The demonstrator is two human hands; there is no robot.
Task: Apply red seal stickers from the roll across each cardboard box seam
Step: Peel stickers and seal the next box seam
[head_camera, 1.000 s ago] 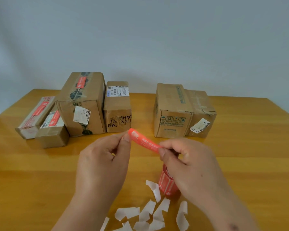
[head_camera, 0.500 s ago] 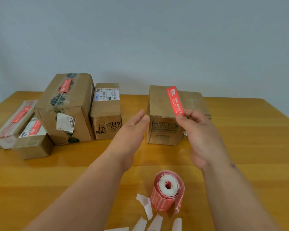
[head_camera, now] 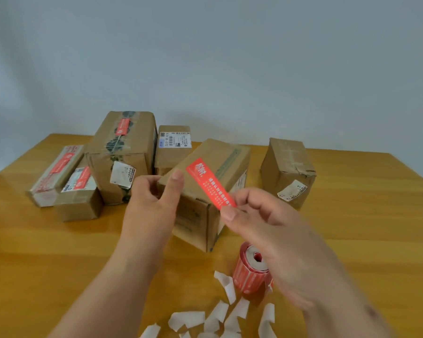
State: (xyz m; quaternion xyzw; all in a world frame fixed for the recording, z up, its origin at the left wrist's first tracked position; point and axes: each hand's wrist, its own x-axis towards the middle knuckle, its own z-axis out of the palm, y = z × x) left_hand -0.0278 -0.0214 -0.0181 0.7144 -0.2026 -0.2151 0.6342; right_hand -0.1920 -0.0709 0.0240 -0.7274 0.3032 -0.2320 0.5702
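red seal sticker (head_camera: 210,183), printed with white characters, is pinched at its lower end between the thumb and fingers of the right hand (head_camera: 274,230) and slants up to the left over the top of a tilted cardboard box (head_camera: 205,191). the left hand (head_camera: 154,203) grips the near left corner of that box, thumb up along the edge, fingers curled round the side. one bottom corner of the box touches the wooden surface (head_camera: 47,252). the sticker roll (head_camera: 249,272) stands on end just in front of the box, partly hidden by the right wrist. curled white backing strips (head_camera: 220,313) lie scattered near the roll. at the back left, a tall box (head_camera: 122,152) carries a red sticker on top, two low boxes (head_camera: 66,181) beside it also show red stickers, and a narrow box (head_camera: 172,147) with a barcode label stands behind. a creased box (head_camera: 287,169) sits apart at the right.
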